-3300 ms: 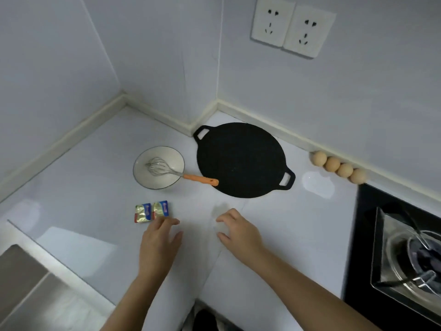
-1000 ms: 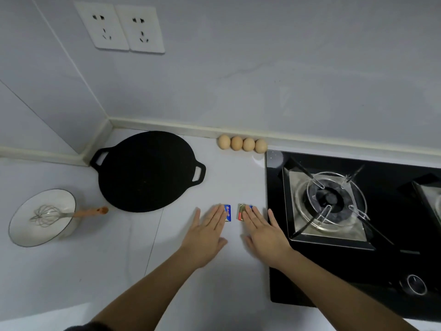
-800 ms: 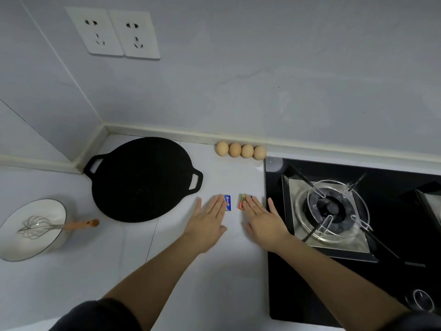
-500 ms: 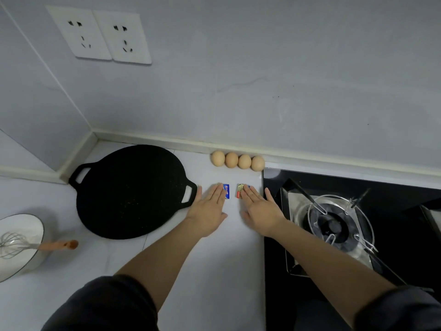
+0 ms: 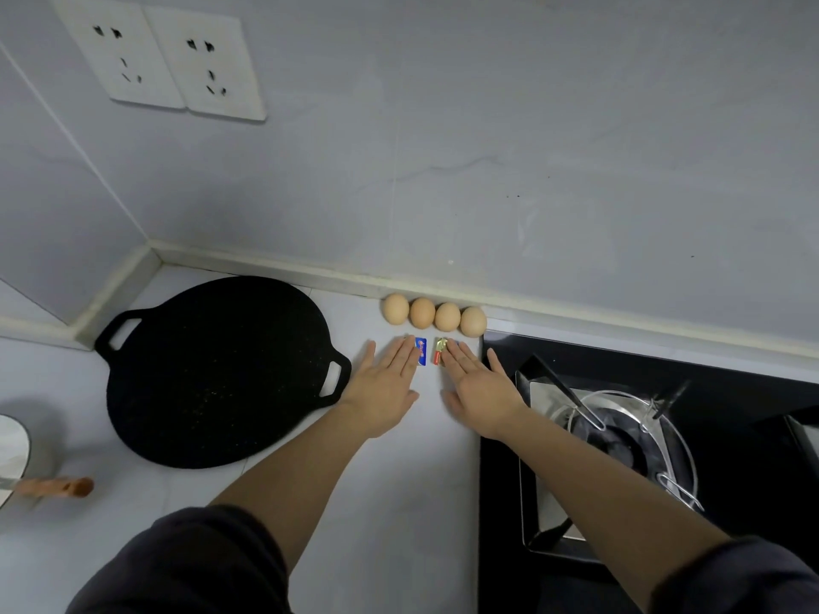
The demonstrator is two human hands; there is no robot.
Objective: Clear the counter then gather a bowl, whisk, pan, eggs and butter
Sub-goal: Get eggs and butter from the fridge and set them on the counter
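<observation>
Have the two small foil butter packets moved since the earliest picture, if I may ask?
Yes: the butter packets went from beside the white bowl, left of the round black pan, to its right, near the four brown eggs.

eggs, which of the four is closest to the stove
The egg at the right end of the row, beside the back corner of the black stove; the other three lie further left, toward the pan.

bowl (image 5: pixel 13 449): cut by left edge, only a rim sliver shows | whisk (image 5: pixel 55 487): orange handle blurred, wire head out of frame | blue butter packet (image 5: pixel 421 351) and gold butter packet (image 5: pixel 439 350) — part-hidden under fingertips of left hand (image 5: pixel 383 392) and right hand (image 5: pixel 481 392), print too small to read | stove (image 5: pixel 731 392) — cut by right edge
</observation>
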